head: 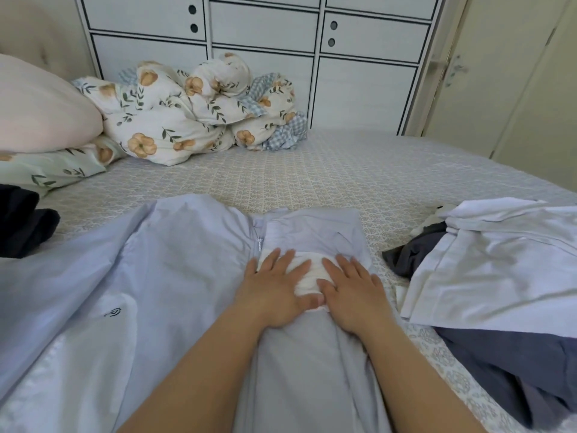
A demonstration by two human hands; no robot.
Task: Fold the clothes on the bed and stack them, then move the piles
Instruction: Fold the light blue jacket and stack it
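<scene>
A pale blue zip jacket (pixel 125 276) lies spread across the near half of the bed (pixel 312 170), its right side folded over the middle. My left hand (pixel 274 289) and my right hand (pixel 352 295) lie side by side with flat fingers on a small white cloth (pixel 307 276) on top of the folded part. A white garment (pixel 499 270) lies loosely on the right, over dark blue-grey clothes (pixel 515 370). A dark garment (pixel 22 223) sits at the left edge.
A bunched floral duvet (pixel 193 110) and a pink pillow (pixel 40 107) fill the far left of the bed. White drawer fronts (pixel 265 29) stand behind it. A cream door (pixel 515 89) is at the right.
</scene>
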